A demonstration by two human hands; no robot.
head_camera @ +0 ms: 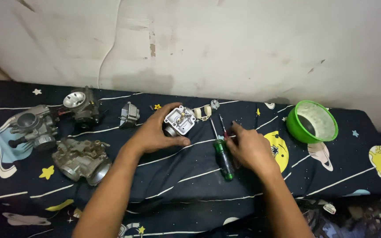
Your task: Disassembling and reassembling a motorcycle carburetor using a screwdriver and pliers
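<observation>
My left hand (155,132) grips a small metal carburetor body (179,120) that rests on the dark space-patterned cloth (190,172). My right hand (250,147) lies to its right, fingertips touching a thin red-handled screwdriver (222,125). A green-handled screwdriver (222,156) lies just left of that hand, its shaft pointing away from me. Whether the right fingers have closed on the thin screwdriver is hidden.
Three more carburetors lie at left: one (34,128), one (82,105), one (80,159). A small metal cover (129,114) and a white float part (202,112) lie near the wall. A green bowl (311,121) stands at right.
</observation>
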